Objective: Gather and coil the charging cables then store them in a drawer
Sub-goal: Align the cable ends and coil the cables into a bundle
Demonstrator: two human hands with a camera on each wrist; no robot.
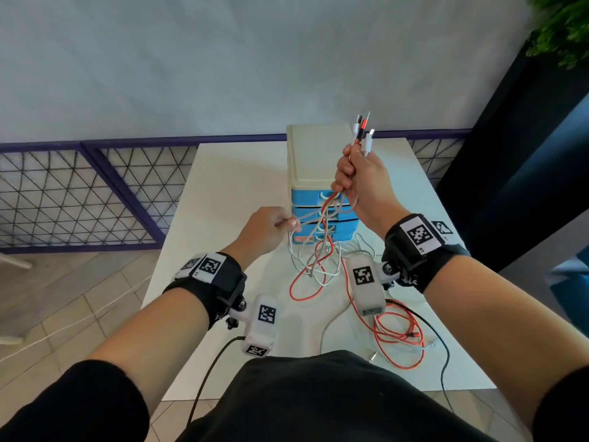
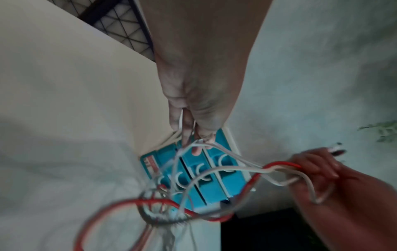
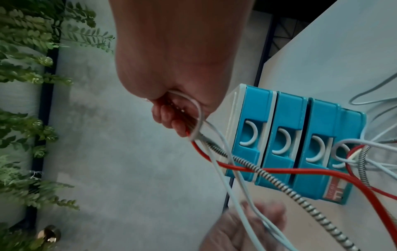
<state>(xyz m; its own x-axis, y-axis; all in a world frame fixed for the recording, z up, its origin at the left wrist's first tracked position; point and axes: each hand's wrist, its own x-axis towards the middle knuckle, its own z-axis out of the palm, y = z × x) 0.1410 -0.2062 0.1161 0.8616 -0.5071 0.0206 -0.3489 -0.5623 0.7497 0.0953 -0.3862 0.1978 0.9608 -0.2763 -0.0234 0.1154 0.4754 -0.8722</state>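
Observation:
My right hand (image 1: 357,177) is raised in front of the drawer unit (image 1: 318,161) and grips a bundle of charging cables (image 1: 322,260) near their plugs (image 1: 363,132), which stick up above the fist. Red, white and braided grey cables hang from it to the white table (image 1: 223,186). My left hand (image 1: 271,228), lower and to the left, pinches white cable strands (image 2: 225,151) pulled sideways from the bundle. In the right wrist view the fingers (image 3: 169,118) curl round the cables (image 3: 247,163) beside the closed blue drawers (image 3: 285,139).
The small unit has a cream top and several blue drawers with white handles. Loose red cable loops (image 1: 401,339) lie on the table's near right. A mesh fence (image 1: 79,193) runs behind the table, and a plant (image 1: 561,27) hangs at the right.

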